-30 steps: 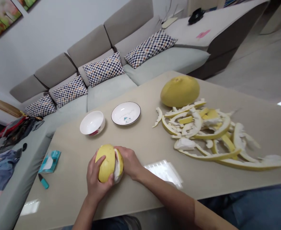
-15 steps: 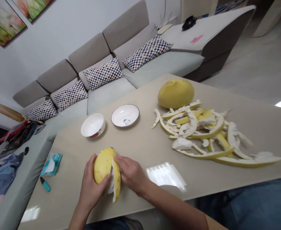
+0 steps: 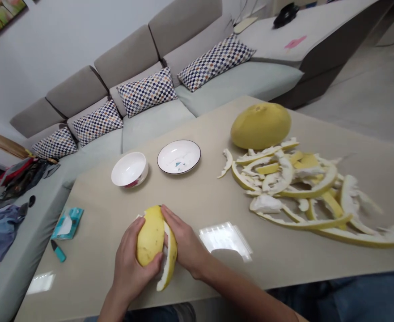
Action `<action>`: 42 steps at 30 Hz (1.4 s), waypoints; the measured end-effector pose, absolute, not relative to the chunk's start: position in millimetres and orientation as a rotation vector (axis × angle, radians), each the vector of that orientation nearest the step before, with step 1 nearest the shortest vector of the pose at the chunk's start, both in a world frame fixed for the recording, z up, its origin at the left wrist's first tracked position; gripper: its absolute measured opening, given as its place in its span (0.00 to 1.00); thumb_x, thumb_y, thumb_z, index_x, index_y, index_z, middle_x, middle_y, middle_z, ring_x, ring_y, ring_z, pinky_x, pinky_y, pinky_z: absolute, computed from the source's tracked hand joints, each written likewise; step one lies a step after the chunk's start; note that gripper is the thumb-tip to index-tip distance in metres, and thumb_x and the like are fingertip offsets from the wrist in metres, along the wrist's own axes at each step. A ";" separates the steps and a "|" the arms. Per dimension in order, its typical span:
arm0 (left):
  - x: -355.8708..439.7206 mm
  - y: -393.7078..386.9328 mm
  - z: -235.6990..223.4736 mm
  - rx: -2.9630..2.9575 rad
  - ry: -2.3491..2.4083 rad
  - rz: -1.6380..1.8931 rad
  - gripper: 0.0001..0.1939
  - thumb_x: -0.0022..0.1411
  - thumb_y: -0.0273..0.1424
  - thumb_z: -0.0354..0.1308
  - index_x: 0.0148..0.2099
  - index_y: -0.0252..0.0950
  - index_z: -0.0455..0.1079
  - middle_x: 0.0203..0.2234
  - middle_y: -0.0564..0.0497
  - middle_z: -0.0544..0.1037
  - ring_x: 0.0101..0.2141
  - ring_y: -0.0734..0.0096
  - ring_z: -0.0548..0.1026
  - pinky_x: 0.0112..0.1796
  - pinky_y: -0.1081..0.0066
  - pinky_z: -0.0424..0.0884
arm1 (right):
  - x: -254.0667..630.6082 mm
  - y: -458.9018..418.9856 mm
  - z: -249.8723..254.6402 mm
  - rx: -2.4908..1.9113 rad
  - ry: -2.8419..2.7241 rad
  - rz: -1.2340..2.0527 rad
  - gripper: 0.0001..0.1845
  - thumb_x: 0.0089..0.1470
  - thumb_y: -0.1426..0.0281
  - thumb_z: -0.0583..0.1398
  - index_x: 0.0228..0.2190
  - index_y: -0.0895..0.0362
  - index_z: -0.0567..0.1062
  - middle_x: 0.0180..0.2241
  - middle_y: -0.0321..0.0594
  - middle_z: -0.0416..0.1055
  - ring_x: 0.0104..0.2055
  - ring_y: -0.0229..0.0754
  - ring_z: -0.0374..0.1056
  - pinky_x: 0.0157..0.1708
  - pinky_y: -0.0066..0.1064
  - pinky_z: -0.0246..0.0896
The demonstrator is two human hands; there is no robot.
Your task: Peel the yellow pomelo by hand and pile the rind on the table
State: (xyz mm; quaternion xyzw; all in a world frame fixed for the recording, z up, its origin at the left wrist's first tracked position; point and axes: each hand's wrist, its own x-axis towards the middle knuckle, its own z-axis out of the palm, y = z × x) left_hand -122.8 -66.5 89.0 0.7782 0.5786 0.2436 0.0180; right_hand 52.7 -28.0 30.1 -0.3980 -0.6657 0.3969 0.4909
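Just above the near part of the table, a partly peeled yellow pomelo (image 3: 150, 239) is between my hands. My left hand (image 3: 129, 259) is wrapped round its left side, the thumb pressing on the front by the split in the rind. My right hand (image 3: 185, 241) grips a strip of pomelo peel (image 3: 170, 261) on the right, pulled partly away with its white pith showing. Its lower end hangs free. The right fingertips are partly hidden behind the strip. Beyond my hands stand a white bowl (image 3: 129, 169) and a white plate (image 3: 179, 156) with a dark rim.
A whole pomelo (image 3: 260, 126) sits at the back right, behind a heap of peel strips (image 3: 290, 179). On the table's (image 3: 92, 250) left lie a tissue pack (image 3: 67, 222) and a teal-capped marker (image 3: 58, 251). A sofa (image 3: 150, 116) with checked cushions runs along the far side.
The peel strip has opened wider from the pomelo, and my right fingers have moved further into the gap. The camera view has shifted slightly.
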 end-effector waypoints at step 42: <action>-119.7 -81.1 93.2 2.673 1.768 0.614 0.39 0.54 0.29 0.60 0.67 0.40 0.53 0.58 0.38 0.66 0.58 0.47 0.67 0.54 0.50 0.70 | 52.3 -3.0 33.1 -0.897 -1.817 0.886 0.21 0.57 0.72 0.56 0.53 0.58 0.66 0.45 0.48 0.72 0.46 0.45 0.69 0.48 0.37 0.65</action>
